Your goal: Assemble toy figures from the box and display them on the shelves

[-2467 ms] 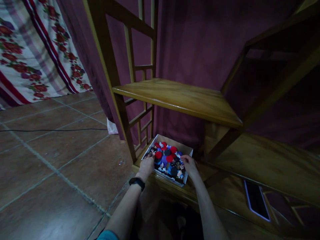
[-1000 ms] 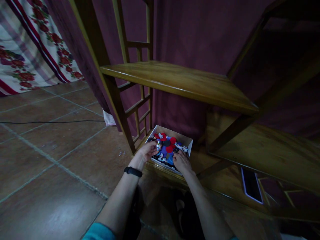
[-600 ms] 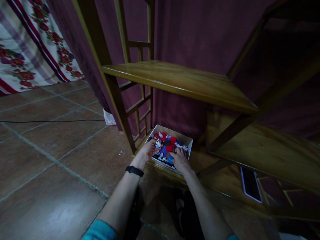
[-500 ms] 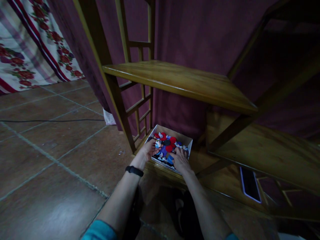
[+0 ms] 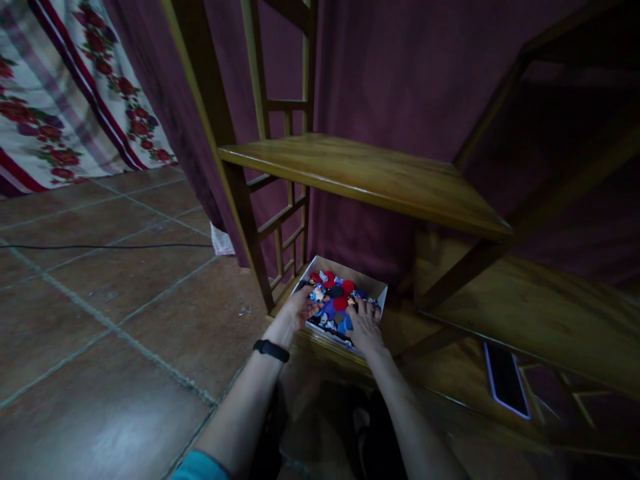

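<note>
A shallow white cardboard box (image 5: 384,297) sits on the bottom shelf, filled with small colourful toy-like pieces in red, blue, black and white. At its left side my left hand (image 5: 300,308), with a dark wristband, is turned palm inward. Between its thumb and fingers is a small blue-and-white figure (image 5: 317,294); its exact kind is too small to make out. My right hand (image 5: 367,324) lies palm down over the right part of the box, fingers spread and touching the pieces. Blue pieces (image 5: 345,325) show beside its thumb.
A wooden shelf board (image 5: 360,175) runs above the box, with a lattice side frame (image 5: 283,220) to its left. A phone (image 5: 506,380) lies on the low shelf at right. Purple curtain (image 5: 370,80) hangs behind. A black cable (image 5: 110,247) crosses the tiled floor.
The view has shifted slightly, so the scene sits a little lower in the picture. Both hands stay at the box, and the right fingers have shifted slightly over the pieces.
</note>
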`<action>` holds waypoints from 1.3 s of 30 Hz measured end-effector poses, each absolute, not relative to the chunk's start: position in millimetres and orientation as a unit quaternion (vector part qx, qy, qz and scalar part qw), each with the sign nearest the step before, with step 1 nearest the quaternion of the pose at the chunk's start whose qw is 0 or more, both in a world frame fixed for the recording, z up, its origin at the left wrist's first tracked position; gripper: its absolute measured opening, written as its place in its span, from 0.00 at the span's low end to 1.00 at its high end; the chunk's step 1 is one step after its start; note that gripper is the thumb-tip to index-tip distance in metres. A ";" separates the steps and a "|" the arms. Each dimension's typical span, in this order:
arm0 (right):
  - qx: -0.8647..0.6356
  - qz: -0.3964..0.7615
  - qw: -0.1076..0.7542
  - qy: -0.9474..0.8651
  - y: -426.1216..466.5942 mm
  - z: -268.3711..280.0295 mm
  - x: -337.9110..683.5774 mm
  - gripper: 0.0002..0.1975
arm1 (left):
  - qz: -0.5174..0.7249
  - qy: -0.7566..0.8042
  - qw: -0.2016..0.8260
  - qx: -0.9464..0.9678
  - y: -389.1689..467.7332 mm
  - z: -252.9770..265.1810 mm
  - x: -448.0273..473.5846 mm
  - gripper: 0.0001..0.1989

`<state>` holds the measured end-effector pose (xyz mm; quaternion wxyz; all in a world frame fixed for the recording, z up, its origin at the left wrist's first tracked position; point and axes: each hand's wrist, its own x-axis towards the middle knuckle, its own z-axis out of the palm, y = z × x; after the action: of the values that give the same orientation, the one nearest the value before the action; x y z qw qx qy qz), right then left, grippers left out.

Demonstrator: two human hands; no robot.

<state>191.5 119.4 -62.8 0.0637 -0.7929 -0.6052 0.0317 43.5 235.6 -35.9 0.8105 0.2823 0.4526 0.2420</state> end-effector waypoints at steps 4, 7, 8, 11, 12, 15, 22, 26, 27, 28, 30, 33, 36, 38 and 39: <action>-0.806 0.069 0.118 -0.576 123.8 -64.4 196.4 0.29 | 0.240 0.442 0.822 0.269 234.9 -35.0 46.1 0.09; -0.810 0.167 0.192 -0.529 129.8 -63.6 197.4 0.24 | 0.244 0.430 0.829 0.262 234.4 -35.6 48.6 0.07; -0.805 0.198 0.230 -0.509 132.0 -63.7 197.0 0.23 | 0.245 0.425 0.831 0.261 234.2 -35.7 49.4 0.07; -0.775 0.254 0.339 -0.468 138.1 -65.1 193.8 0.19 | 0.248 0.413 0.834 0.268 232.2 -35.0 51.7 0.07; -0.766 0.262 0.364 -0.461 139.6 -65.7 192.3 0.18 | 0.251 0.411 0.833 0.272 231.1 -34.5 52.4 0.07; -0.742 0.295 0.404 -0.446 141.6 -66.2 187.3 0.16 | 0.261 0.410 0.824 0.290 227.2 -33.4 54.2 0.07; -0.687 0.369 0.451 -0.434 140.9 -65.0 182.1 0.18 | 0.254 0.404 0.812 0.337 221.0 -34.7 55.7 0.15; -0.658 0.411 0.481 -0.409 143.0 -68.8 182.2 0.19 | 0.239 0.384 0.823 0.345 215.7 -32.6 58.4 0.15; -0.649 0.422 0.489 -0.402 143.5 -69.4 181.9 0.19 | 0.236 0.380 0.824 0.347 214.2 -31.7 59.3 0.15; -0.639 0.433 0.497 -0.397 143.8 -69.6 181.4 0.19 | 0.237 0.378 0.823 0.352 212.8 -30.7 60.2 0.15; -0.616 0.458 0.509 -0.390 143.6 -68.1 180.4 0.18 | 0.246 0.381 0.813 0.364 210.9 -29.5 61.3 0.14; -0.594 0.494 0.508 -0.381 141.3 -62.0 180.2 0.18 | 0.263 0.392 0.792 0.387 210.9 -30.6 61.4 0.13; -0.613 0.496 0.485 -0.378 138.6 -52.6 183.7 0.17 | 0.264 0.395 0.772 0.423 212.9 -34.8 61.0 0.14; -0.631 0.469 0.486 -0.381 137.6 -46.2 187.8 0.16 | 0.259 0.387 0.761 0.451 213.7 -37.6 62.0 0.15; -0.634 0.454 0.496 -0.382 137.3 -43.5 189.9 0.17 | 0.256 0.382 0.757 0.465 213.6 -38.5 62.9 0.16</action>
<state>189.9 137.3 -43.5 0.4958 -0.6340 -0.3821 0.4542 62.9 213.6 -38.5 0.7566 0.4646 0.3822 0.2563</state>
